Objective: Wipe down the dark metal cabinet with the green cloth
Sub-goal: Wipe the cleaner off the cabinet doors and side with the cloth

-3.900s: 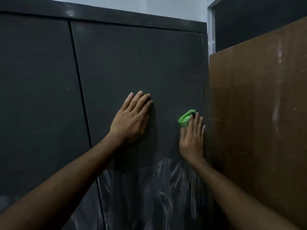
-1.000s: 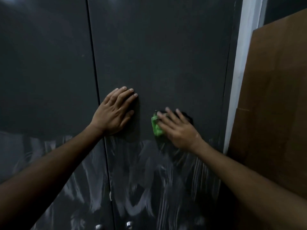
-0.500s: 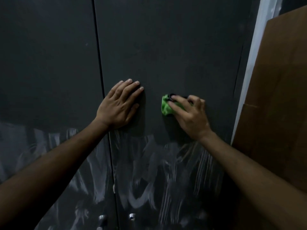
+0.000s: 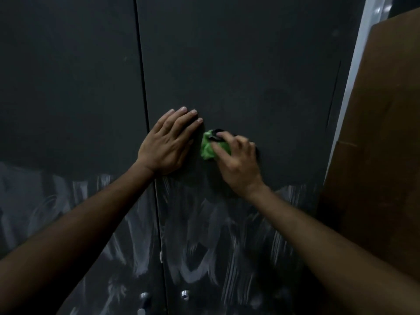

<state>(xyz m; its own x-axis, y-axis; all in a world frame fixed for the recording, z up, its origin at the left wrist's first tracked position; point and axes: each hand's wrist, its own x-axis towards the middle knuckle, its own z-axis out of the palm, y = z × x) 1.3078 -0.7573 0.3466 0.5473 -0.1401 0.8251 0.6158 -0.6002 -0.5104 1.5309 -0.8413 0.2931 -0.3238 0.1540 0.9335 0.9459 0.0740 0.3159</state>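
Observation:
The dark metal cabinet (image 4: 250, 64) fills the view, its two doors meeting at a vertical seam left of centre. My left hand (image 4: 168, 144) lies flat against the right door just beside the seam, fingers straight. My right hand (image 4: 238, 162) presses a bunched green cloth (image 4: 208, 150) against the same door, fingers curled over it. The cloth pokes out to the left of my fingers, close to my left hand's fingertips. A small dark item sits at the cloth's top edge; I cannot tell what it is.
Whitish wipe streaks (image 4: 204, 258) cover the lower part of both doors. Two small metal knobs (image 4: 185, 294) sit near the bottom by the seam. A brown wooden board (image 4: 381, 133) leans at the right, with a pale strip of wall (image 4: 354, 76) between it and the cabinet.
My right hand has slid the green cloth left across the door, from near the right edge toward my left hand. My left hand stays flat on the door.

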